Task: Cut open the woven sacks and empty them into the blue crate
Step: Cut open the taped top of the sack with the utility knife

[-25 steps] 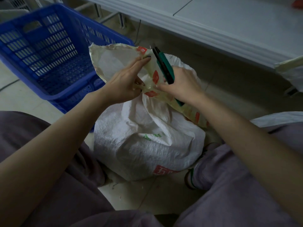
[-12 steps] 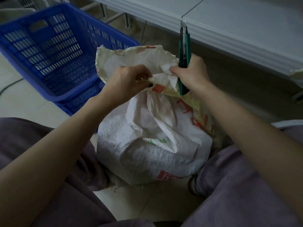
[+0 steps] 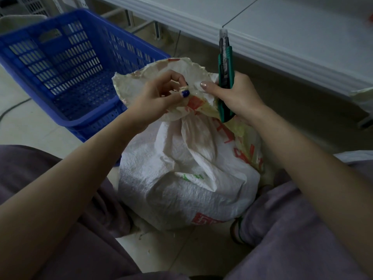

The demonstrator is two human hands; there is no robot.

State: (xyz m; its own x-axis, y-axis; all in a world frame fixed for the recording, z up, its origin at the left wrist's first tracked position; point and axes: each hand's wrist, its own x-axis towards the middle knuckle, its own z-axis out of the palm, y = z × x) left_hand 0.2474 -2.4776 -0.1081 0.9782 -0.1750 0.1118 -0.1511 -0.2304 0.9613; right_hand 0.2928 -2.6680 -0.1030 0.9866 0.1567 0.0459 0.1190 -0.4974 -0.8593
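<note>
Head view: between the knees the woven sack [image 3: 181, 178] stands on the floor, its neck gathered and, I judge, not yet cut. Above it the left hand [image 3: 157, 96], flat a second ago, now pinches the top flap. The right hand [image 3: 236, 96] grips the utility knife [image 3: 226, 77], swung upright, blade off the fabric. Farther left the blue crate [image 3: 66, 57] sits just beside the sack, giving open room; the table [image 3: 282, 53] edge runs behind the blade tip.

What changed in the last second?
The left hand, fingers straight on the sack before, now pinches its top edge. The right hand swung the utility knife from tilted left to upright. Unchanged: right hand grips the knife; sack on the floor, blue crate beside it.
</note>
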